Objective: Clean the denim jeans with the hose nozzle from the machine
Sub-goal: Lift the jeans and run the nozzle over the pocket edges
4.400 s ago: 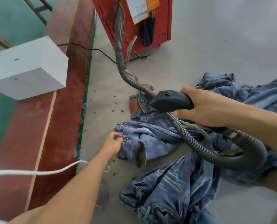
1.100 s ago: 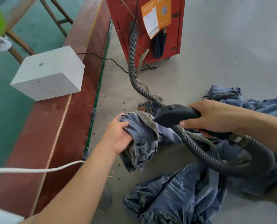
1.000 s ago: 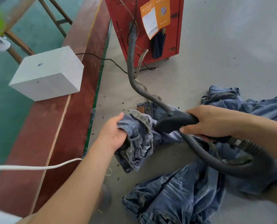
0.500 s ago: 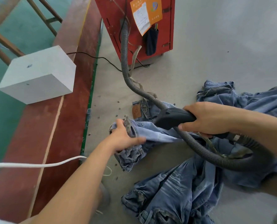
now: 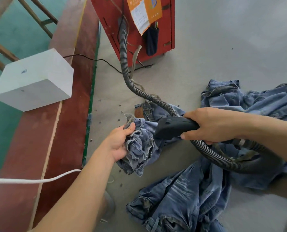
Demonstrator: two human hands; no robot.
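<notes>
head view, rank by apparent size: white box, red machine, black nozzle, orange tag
1. red machine, cropped at the top edge
2. white box, close to the machine, order unsure
3. black nozzle, partly covered by the right hand
4. orange tag

The red machine (image 5: 136, 29) is cut off at the top edge. Its orange label's (image 5: 145, 13) print is too small to read. The nozzle's (image 5: 174, 127) mouth is buried in denim (image 5: 142, 144).

A smooth grey concrete floor (image 5: 223, 47) fills the right and centre. Left of it runs a long reddish-brown wooden plank (image 5: 39, 139) with a green edge. A white rectangular box (image 5: 34, 81) sits on the plank. Beyond the plank lies a teal-green painted floor (image 5: 5, 131) crossed by brown wooden bars (image 5: 37, 19).
</notes>
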